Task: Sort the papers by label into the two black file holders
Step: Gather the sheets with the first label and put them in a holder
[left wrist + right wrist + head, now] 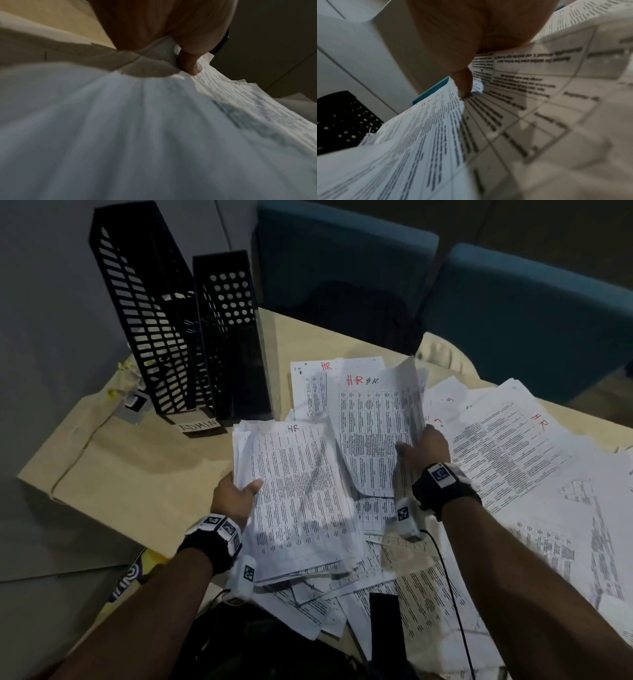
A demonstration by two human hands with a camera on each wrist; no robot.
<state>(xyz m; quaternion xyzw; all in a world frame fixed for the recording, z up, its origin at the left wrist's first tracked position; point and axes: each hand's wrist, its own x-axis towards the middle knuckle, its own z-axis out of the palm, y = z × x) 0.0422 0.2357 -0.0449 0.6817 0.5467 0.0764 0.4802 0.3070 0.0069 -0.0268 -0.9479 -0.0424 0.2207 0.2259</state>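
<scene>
Head view, near to far: loose printed papers [428,587], too many and too overlapped to count, spread across the tan table [144,474]. Left hand [236,496] grips a stack headed "HR" [298,494] by its left edge, thumb on top; long axis runs away from the person, heading at the far end. Right hand [426,448] pinches the curled right edge of a sheet marked "H.R" [373,433] in red, same orientation. Beyond, further sheets with red HR marks lie fanned to the right. Far left: two black file holders, upright and touching, one slotted [144,313] with an "ADMIN" label [198,425] at its foot, one round-holed [233,337]. Behind: two blue chairs [513,313].
</scene>
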